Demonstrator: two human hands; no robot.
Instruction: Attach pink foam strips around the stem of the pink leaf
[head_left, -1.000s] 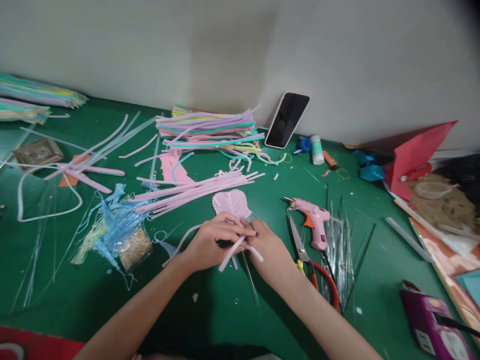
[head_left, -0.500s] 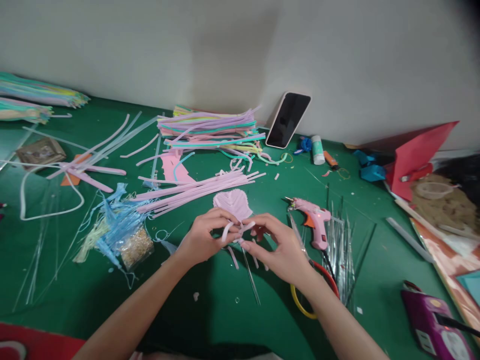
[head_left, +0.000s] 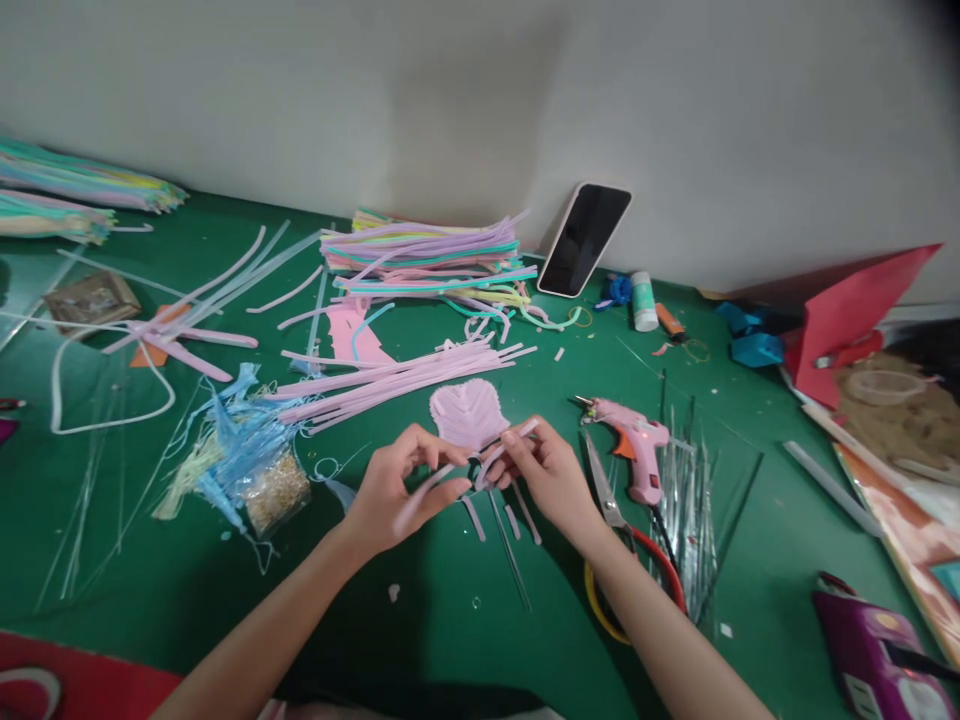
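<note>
My left hand [head_left: 386,490] is closed, thumb toward fingers, on a pale pink-lilac pipe cleaner [head_left: 420,500] that slants down across it. In front of it, my right hand [head_left: 551,485] pinches a bent part of a pale pipe cleaner [head_left: 491,463]; whether both hands hold one piece I cannot tell. Just beyond my fingertips lies a leaf-shaped piece of pale pipe cleaners [head_left: 469,412], flat on the green table. Short cut pieces [head_left: 474,520] and thin wires [head_left: 511,560] lie below my hands.
Right of my hands are scissors [head_left: 600,480], a pink glue gun [head_left: 634,440] and silvery strips [head_left: 686,520]. Pale pipe cleaners [head_left: 405,380] and a mixed bundle [head_left: 427,255] lie behind. A phone [head_left: 585,240] leans on the wall. Blue tassels [head_left: 225,430] lie left.
My hands have moved slightly apart. The pipe cleaner, earlier curled up between my fingers, now extends down across my left hand. The view has shifted slightly.
</note>
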